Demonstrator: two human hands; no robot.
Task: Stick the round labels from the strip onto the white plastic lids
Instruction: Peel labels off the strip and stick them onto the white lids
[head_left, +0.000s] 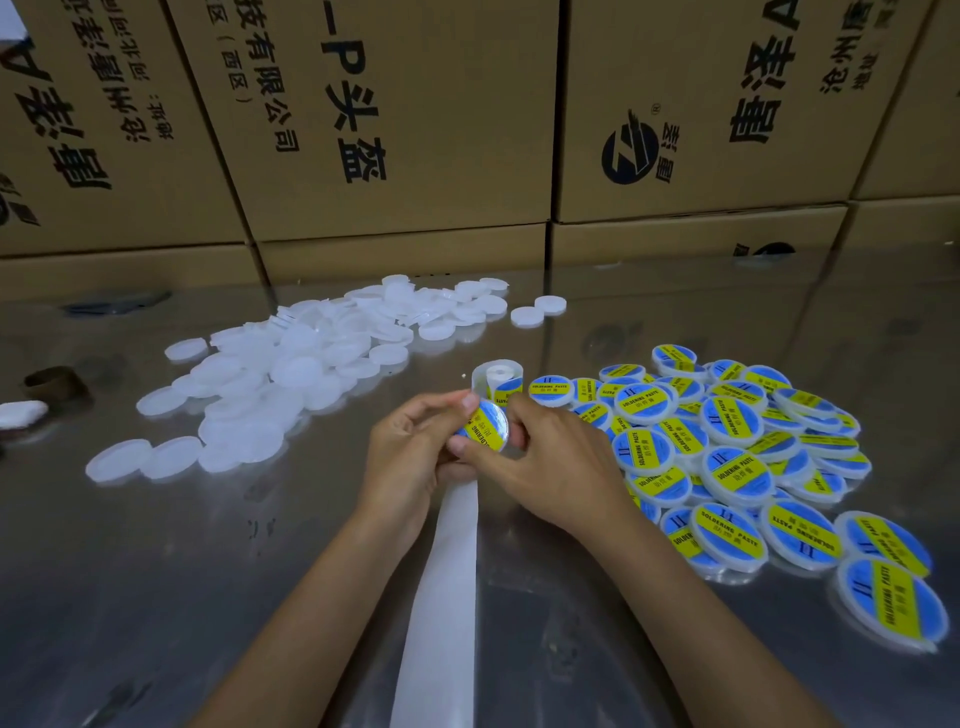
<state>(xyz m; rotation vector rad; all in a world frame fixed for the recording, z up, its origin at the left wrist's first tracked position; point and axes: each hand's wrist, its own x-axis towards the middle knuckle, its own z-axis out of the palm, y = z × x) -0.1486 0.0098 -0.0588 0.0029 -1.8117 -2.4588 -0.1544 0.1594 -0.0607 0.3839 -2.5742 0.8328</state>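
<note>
Lid (483, 427) labelled "SOLDERING PASTE": left hand (410, 447) grip and right hand (550, 457) grip both pinching it.

You work in a packing room or small factory stockroom. Stacked brown cardboard cartons (395, 130) printed with black Chinese lettering wall off the back of your shiny grey metal worktable (156, 597). Bulk piecework covers it: a loose heap of plain white plastic lids (291, 364), a pile of blue-and-yellow labelled lids (737, 457).
</note>
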